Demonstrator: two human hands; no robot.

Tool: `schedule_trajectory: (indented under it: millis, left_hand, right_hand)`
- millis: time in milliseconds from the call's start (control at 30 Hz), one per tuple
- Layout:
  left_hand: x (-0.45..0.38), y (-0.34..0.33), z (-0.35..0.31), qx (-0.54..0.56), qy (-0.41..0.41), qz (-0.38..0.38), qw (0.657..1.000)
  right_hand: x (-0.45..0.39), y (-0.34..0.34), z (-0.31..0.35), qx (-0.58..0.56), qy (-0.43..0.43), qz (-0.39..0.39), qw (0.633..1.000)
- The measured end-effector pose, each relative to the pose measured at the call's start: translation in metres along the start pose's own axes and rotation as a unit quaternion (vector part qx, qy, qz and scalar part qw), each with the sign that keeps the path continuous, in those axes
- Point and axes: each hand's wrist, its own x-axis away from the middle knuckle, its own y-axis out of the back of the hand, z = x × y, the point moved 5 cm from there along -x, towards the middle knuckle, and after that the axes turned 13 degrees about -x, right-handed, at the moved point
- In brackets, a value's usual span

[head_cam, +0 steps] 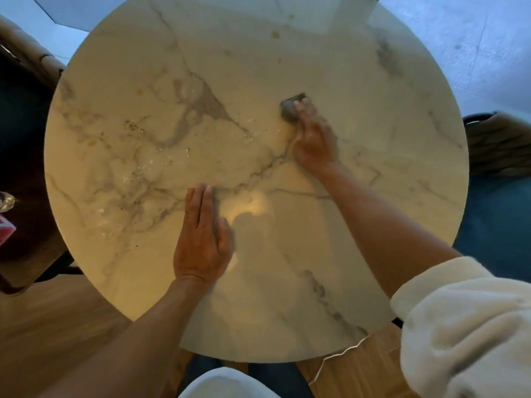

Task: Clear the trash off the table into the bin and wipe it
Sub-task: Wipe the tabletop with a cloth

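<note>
A round marble table (359, 90) fills the view. My right hand (314, 137) presses a small grey cloth (290, 107) onto the tabletop right of centre, fingers laid over it; only the cloth's far end shows. My left hand (202, 239) lies flat on the table near the front, fingers straight and together, holding nothing. Crumbs and specks (135, 126) are scattered over the left half of the table. A few yellowish stains (275, 34) sit near the far edge.
A dark chair (26, 116) stands at the table's left, with a clear wrapper and a red item (5, 219) on it. Another chair (500, 145) with a blue seat is at the right. Wooden floor lies in front, and a white cord (339, 354) hangs by the near edge.
</note>
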Motion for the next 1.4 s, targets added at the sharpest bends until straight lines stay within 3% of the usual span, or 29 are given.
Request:
schedule_trajectory:
  millis: [200,333,400,500,633,733,867,1067,1267,1400]
  left_hand:
    - [-0.001,0.007,0.0,0.028,0.025,-0.028,0.999]
    - [-0.001,0.011,0.0,0.054,0.06,-0.019,0.997]
    - [-0.001,0.012,0.0,0.05,0.057,-0.027,0.997]
    - [-0.001,0.012,0.001,0.044,0.042,-0.036,0.998]
    - [-0.002,0.01,0.002,0.058,0.044,-0.035,0.997]
    - [-0.001,0.009,0.003,0.068,0.039,-0.041,0.996]
    - [0.0,0.011,0.004,0.093,0.039,-0.046,0.994]
    - [0.004,0.024,0.008,0.165,0.049,-0.097,0.98]
    - [0.028,0.06,0.045,0.199,0.129,-0.202,0.95]
    - [0.05,0.081,0.077,0.154,0.155,-0.234,0.947]
  right_hand:
    - [0.069,-0.087,0.089,-0.05,0.092,0.114,0.988]
    - [0.097,-0.109,0.115,-0.187,0.056,0.193,0.962]
    - [0.093,-0.091,0.11,-0.302,-0.022,0.143,0.942]
    - [0.086,-0.035,0.081,-0.412,-0.087,0.01,0.907]
    - [0.097,0.065,0.001,-0.275,-0.122,-0.153,0.941]
    - [0.12,0.122,-0.041,-0.113,-0.141,-0.185,0.966]
    - [0.151,0.111,-0.058,-0.025,-0.166,-0.137,0.976]
    - [0.161,-0.026,0.027,0.007,-0.046,-0.057,0.997]
    - [0.189,-0.142,0.127,-0.03,0.031,0.099,0.994]
    - [0.191,-0.161,0.16,-0.176,0.015,0.136,0.975]
